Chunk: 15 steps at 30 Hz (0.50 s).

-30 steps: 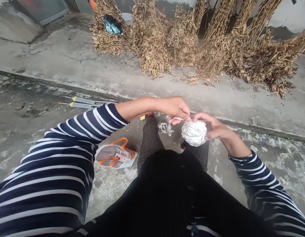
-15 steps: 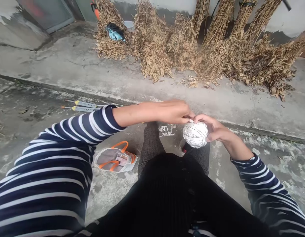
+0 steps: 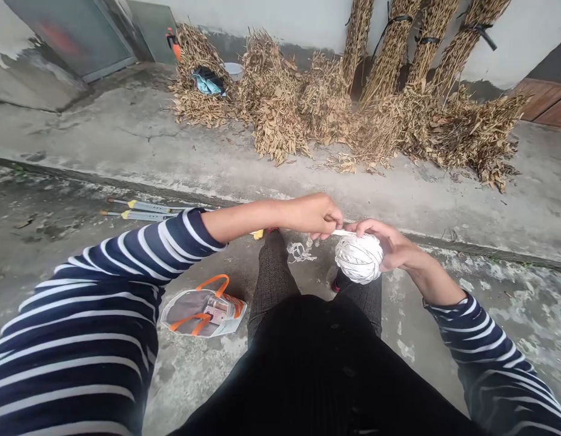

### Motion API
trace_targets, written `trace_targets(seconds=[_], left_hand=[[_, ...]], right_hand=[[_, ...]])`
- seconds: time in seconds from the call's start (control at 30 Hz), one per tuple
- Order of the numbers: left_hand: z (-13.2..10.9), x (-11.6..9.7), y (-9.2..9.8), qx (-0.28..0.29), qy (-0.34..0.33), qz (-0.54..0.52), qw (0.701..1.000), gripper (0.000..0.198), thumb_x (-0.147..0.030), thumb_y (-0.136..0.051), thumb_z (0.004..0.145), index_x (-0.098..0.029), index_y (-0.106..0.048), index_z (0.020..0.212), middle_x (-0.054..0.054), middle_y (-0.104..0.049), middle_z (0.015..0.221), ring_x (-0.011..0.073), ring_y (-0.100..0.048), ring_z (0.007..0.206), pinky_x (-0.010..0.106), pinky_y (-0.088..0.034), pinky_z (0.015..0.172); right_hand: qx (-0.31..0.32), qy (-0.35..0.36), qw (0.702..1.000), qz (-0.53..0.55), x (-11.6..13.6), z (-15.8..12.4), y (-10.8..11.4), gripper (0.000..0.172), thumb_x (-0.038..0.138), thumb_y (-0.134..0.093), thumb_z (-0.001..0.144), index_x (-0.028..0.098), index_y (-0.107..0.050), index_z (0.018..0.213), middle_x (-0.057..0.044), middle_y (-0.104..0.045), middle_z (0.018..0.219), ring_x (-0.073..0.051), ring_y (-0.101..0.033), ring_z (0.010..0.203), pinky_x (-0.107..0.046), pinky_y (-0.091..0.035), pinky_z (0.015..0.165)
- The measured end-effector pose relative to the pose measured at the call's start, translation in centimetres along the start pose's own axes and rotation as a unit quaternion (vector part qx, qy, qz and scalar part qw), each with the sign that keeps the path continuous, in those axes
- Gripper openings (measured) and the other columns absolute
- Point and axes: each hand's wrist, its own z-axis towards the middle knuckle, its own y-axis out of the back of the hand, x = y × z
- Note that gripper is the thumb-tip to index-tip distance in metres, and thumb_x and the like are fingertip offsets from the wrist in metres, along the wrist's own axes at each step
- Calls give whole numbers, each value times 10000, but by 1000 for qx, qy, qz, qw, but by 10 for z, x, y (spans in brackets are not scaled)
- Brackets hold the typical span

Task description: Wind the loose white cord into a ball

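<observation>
My right hand (image 3: 389, 247) is wrapped round the right side of a white ball of cord (image 3: 358, 259), its fingers on the top and side. My left hand (image 3: 314, 215) is closed on a short taut length of white cord (image 3: 343, 232), which runs from the top of the ball. Both hands are above my knees, a small gap apart. Below them, a loose tangle of white cord (image 3: 301, 252) shows between my legs.
An open bag with orange handles (image 3: 230, 312) stands on the concrete left of my legs. Grey and yellow poles (image 3: 146, 207) lie beyond my left sleeve. Dry plant bundles (image 3: 280, 109) line the wall past a low concrete step (image 3: 194, 160).
My left hand has moved left, away from the ball, and a stretch of cord now shows between the hands. The view has tilted up slightly, showing more of the wall.
</observation>
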Motion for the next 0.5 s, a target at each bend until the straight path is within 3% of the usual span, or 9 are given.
trace_targets(seconds=[0.1, 0.27, 0.37, 0.5], left_hand=[[-5, 1, 1, 7, 23, -103, 994, 186, -286, -661, 873, -153, -739, 976, -6, -683, 652, 88, -577, 508, 210, -360, 543], [-9, 2, -3, 2, 16, -105, 994, 257, -358, -691, 891, -133, -754, 997, -20, -616, 569, 89, -531, 472, 212, -357, 531], [-11, 0, -5, -5, -21, -11, 1000, 208, -270, -617, 909, -148, -768, 984, -29, -599, 587, 82, -503, 506, 212, -330, 546], [-12, -6, -7, -84, -70, 175, 978, 157, -151, -595, 866, -169, -749, 838, -31, -564, 592, 78, -381, 517, 254, -256, 559]], right_hand=[[-1, -1, 1000, 19, 1, 0, -1, 616, 138, -860, 563, 277, -711, 1144, -5, -653, 1337, -206, -594, 1196, -279, -481, 958], [4, -7, 1000, 11, -2, 3, -1, 618, 158, -873, 559, 268, -700, 1142, -26, -648, 1321, -219, -591, 1159, -295, -503, 920], [11, -13, 1000, 11, -7, 6, 0, 621, 151, -852, 573, 260, -679, 1160, -34, -633, 1294, -224, -604, 1118, -294, -518, 868], [17, -14, 999, 28, -7, 9, -1, 657, 123, -838, 551, 258, -656, 1168, -25, -648, 1239, -202, -613, 1031, -271, -523, 802]])
